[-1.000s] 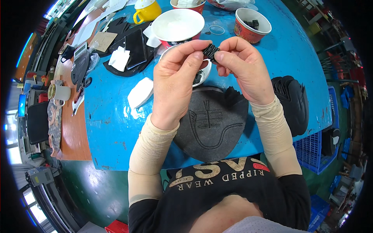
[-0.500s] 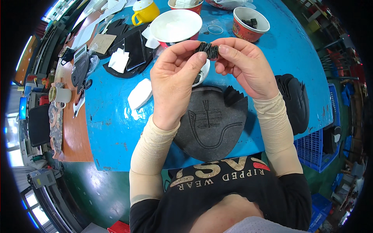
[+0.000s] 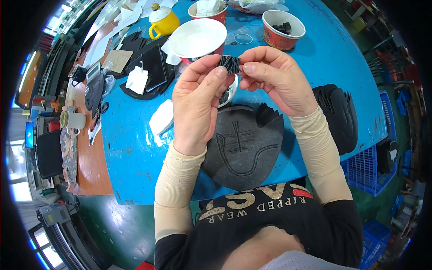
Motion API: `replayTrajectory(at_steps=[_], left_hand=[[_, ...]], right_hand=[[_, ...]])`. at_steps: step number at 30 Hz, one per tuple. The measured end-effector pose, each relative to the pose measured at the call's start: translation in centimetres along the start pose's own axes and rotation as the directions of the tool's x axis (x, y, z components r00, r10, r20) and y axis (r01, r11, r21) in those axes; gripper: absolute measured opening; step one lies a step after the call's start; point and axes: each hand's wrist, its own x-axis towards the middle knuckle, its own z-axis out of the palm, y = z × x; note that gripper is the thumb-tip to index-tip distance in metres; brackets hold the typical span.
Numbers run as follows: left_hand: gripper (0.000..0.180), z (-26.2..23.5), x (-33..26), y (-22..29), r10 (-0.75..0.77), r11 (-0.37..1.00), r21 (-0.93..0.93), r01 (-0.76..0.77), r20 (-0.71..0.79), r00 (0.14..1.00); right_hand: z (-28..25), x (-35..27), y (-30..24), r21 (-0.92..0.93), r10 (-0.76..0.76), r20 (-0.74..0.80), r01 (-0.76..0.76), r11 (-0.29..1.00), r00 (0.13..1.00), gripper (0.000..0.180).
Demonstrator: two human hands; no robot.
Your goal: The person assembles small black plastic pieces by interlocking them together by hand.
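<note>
Both hands are raised over the blue table (image 3: 130,148) and pinch one small black ribbed square piece (image 3: 229,64) between them. My left hand (image 3: 198,103) grips its left edge with thumb and fingers. My right hand (image 3: 274,78) holds its right edge. Below the hands lies a dark grey oval piece (image 3: 245,148) with embossed lines, flat at the table's near edge. A small white dish (image 3: 227,94) holding dark bits sits mostly hidden behind my left hand.
A stack of black cut pieces (image 3: 339,114) lies at the right. Behind the hands stand a large white bowl (image 3: 195,36), a red cup of black pieces (image 3: 282,29) and a yellow mug (image 3: 163,22). A white block (image 3: 162,118) and black tray (image 3: 148,72) lie left.
Both hands have shifted slightly with the small black piece, turning it between the fingertips. Nothing on the table has moved.
</note>
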Motion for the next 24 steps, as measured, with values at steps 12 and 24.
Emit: replayTrajectory(at_steps=[12, 24], left_hand=[[0.023, 0.2, -0.5, -0.7, 0.15, 0.977, 0.149, -0.153, 0.031, 0.988], [0.028, 0.3, -0.9, -0.4, 0.282, 0.877, 0.349, -0.33, 0.181, 0.942]], right_hand=[[1.2, -0.1, 1.0, -0.169, -0.19, -0.026, 0.184, 0.968, 0.981, 0.019], [0.3, 0.1, 0.4, 0.1, 0.011, 0.11, -0.022, 0.995, 0.994, 0.026]])
